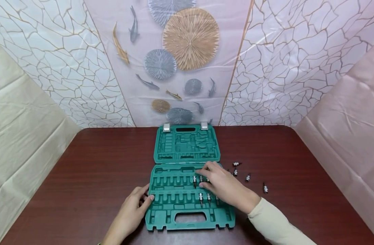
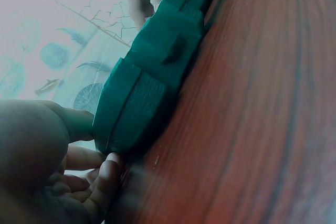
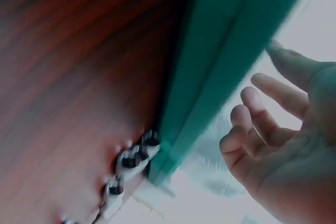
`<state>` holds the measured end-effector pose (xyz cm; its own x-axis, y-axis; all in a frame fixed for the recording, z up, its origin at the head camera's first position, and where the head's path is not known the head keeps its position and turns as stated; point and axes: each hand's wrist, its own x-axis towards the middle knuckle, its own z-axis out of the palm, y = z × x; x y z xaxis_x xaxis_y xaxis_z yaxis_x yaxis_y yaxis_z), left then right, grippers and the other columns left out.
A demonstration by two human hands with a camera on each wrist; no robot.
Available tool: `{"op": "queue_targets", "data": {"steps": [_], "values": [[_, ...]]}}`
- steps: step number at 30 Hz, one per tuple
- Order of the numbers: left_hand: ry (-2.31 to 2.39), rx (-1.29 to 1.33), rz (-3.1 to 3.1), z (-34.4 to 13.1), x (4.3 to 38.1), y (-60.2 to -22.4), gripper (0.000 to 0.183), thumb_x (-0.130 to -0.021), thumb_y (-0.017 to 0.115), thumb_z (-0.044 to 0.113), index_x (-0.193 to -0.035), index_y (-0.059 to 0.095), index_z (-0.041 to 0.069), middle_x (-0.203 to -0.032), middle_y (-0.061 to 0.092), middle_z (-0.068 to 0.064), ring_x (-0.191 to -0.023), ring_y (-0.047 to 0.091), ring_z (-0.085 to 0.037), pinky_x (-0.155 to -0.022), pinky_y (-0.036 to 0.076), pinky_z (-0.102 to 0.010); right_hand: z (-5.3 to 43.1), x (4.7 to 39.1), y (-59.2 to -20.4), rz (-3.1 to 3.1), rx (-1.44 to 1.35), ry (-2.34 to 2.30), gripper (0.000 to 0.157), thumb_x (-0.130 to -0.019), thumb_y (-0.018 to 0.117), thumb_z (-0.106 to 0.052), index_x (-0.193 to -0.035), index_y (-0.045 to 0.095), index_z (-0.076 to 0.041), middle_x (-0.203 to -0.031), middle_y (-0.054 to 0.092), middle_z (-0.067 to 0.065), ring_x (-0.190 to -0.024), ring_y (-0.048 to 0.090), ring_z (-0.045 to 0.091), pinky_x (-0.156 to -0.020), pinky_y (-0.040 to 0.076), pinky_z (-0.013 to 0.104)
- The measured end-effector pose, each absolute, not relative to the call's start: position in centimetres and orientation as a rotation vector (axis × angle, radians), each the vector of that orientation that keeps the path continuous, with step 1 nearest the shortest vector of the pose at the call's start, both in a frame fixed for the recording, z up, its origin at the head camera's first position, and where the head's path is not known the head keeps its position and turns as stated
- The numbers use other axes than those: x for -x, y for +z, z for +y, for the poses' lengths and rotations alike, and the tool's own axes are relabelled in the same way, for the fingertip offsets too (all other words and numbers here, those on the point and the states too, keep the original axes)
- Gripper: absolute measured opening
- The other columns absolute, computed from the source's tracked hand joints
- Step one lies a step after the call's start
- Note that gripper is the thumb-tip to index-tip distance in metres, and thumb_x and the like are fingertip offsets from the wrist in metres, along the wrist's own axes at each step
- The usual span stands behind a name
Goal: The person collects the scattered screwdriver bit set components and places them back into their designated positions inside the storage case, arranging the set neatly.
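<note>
A green plastic socket case (image 1: 190, 225) lies unfolded on the table, its moulded lid (image 1: 187, 156) at the back. My left hand (image 1: 130, 209) holds its left side, thumb on the rim; in the left wrist view the fingertips (image 2: 111, 163) meet its lower edge. Over the right part of the tray hovers my right hand (image 1: 220, 183), thumb and fingers apart. No thing shows between those fingers in the right wrist view. Silver bit sockets with dark tips stand in two rows of slots: one (image 1: 194, 182) beside the right thumb, another (image 1: 201, 199) in the front row. The hand partly hides others.
Several loose bit sockets lie on the dark red table (image 1: 98, 170) right of the case, among them one at the back (image 1: 236, 164) and one farthest right (image 1: 265, 188). Two metal latches top the lid, one at left (image 1: 166, 127). A patterned cloth (image 1: 190, 68) hangs behind.
</note>
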<state>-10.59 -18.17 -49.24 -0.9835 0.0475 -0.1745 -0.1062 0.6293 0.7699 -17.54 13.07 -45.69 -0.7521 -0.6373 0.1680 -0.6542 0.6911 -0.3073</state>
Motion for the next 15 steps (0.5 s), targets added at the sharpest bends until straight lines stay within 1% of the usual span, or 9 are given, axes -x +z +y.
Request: {"op": "queue_targets", "data": {"steps": [1, 2, 4, 7, 11, 14, 15], "values": [[1.280, 0.048, 2.668, -18.2, 10.6, -49.2, 0.055, -0.109, 0.063, 0.023, -0.155, 0.048, -0.004, -0.110, 0.058, -0.003, -0.084, 0.055, -0.014, -0.070, 0.048, -0.029, 13.4, 17.5, -45.5, -2.843, -1.056, 0.552, 0.040, -0.098, 0.079, -0.022, -0.135, 0.072, -0.008, -0.115, 0.060, 0.004, -0.105, 0.058, 0.017, -0.079, 0.055, 0.033], [1.280, 0.048, 2.667, -18.1, 10.6, -49.3, 0.055, -0.109, 0.063, 0.023, -0.155, 0.049, -0.004, -0.110, 0.058, -0.003, -0.085, 0.055, -0.014, -0.070, 0.048, -0.029, 13.8, 17.5, -45.3, -2.851, -1.018, 0.566, 0.040, -0.098, 0.079, -0.019, -0.135, 0.072, -0.007, -0.116, 0.061, 0.004, -0.106, 0.057, 0.018, -0.077, 0.054, 0.032], [1.282, 0.050, 2.665, -18.1, 10.7, -49.3, 0.055, -0.109, 0.063, 0.023, -0.155, 0.049, -0.004, -0.110, 0.058, -0.003, -0.085, 0.055, -0.015, -0.070, 0.048, -0.029, 14.6, 17.4, -44.8, -2.876, -0.929, 0.587, 0.039, -0.097, 0.080, -0.017, -0.134, 0.072, -0.008, -0.116, 0.063, 0.005, -0.106, 0.059, 0.018, -0.078, 0.055, 0.033], [1.278, 0.057, 2.667, -18.2, 10.7, -49.2, 0.056, -0.109, 0.063, 0.023, -0.155, 0.048, -0.005, -0.110, 0.058, -0.003, -0.084, 0.055, -0.015, -0.069, 0.047, -0.029, 15.8, 17.1, -44.0, -2.938, -0.809, 0.611, 0.043, -0.096, 0.081, -0.018, -0.137, 0.070, -0.010, -0.120, 0.064, 0.006, -0.107, 0.061, 0.021, -0.076, 0.055, 0.034], [1.270, 0.065, 2.664, -18.2, 10.7, -49.2, 0.056, -0.109, 0.063, 0.022, -0.155, 0.048, -0.005, -0.109, 0.058, -0.003, -0.083, 0.055, -0.015, -0.069, 0.047, -0.030, 17.6, 16.5, -43.3, -2.985, -0.744, 0.677, 0.053, -0.094, 0.083, -0.017, -0.143, 0.065, -0.009, -0.125, 0.065, 0.008, -0.112, 0.064, 0.024, -0.084, 0.058, 0.040], [1.263, 0.069, 2.667, -18.1, 10.8, -49.3, 0.056, -0.109, 0.063, 0.022, -0.154, 0.049, -0.006, -0.109, 0.059, -0.004, -0.083, 0.056, -0.015, -0.069, 0.048, -0.030, 18.9, 16.2, -43.1, -2.980, -0.742, 0.711, 0.057, -0.093, 0.084, -0.012, -0.145, 0.062, -0.006, -0.125, 0.065, 0.010, -0.114, 0.065, 0.027, -0.091, 0.058, 0.046], [1.262, 0.069, 2.668, -18.1, 10.8, -49.3, 0.056, -0.109, 0.063, 0.022, -0.154, 0.049, -0.006, -0.108, 0.059, -0.004, -0.083, 0.056, -0.015, -0.069, 0.048, -0.030, 19.4, 16.1, -43.1, -2.978, -0.742, 0.712, 0.057, -0.092, 0.084, -0.010, -0.144, 0.062, -0.005, -0.126, 0.065, 0.011, -0.113, 0.065, 0.027, -0.092, 0.058, 0.047]]}}
